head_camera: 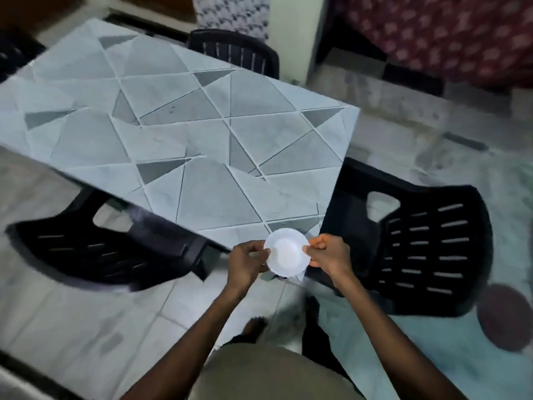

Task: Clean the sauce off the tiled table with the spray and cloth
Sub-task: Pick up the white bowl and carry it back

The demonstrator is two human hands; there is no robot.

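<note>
1. Head view finds us standing at the near corner of the tabletop, with both hands drawn close together on a small white dish held just over that corner.
2. Our left hand grips the dish's left rim with curled fingers. Our right hand pinches the right rim between thumb and fingers, so neither hand is free.
3. We see no spray and no cloth anywhere in view, so neither tool is in hand.
4. We cannot make out a sauce spill on the tiles. The picture is blurred, and only a few tiny dark specks show near the middle of the top; we cannot tell what they are. The dish looks white inside, and we cannot say whether it holds any sauce.
5. We judge that cleaning has not begun. Ahead lie setting the dish aside, fetching spray and cloth, wetting the soiled tiles and wiping them.
6. Black plastic chairs stand around us: one just right of the corner, one along the near left side, and a third at the far edge.
</note>
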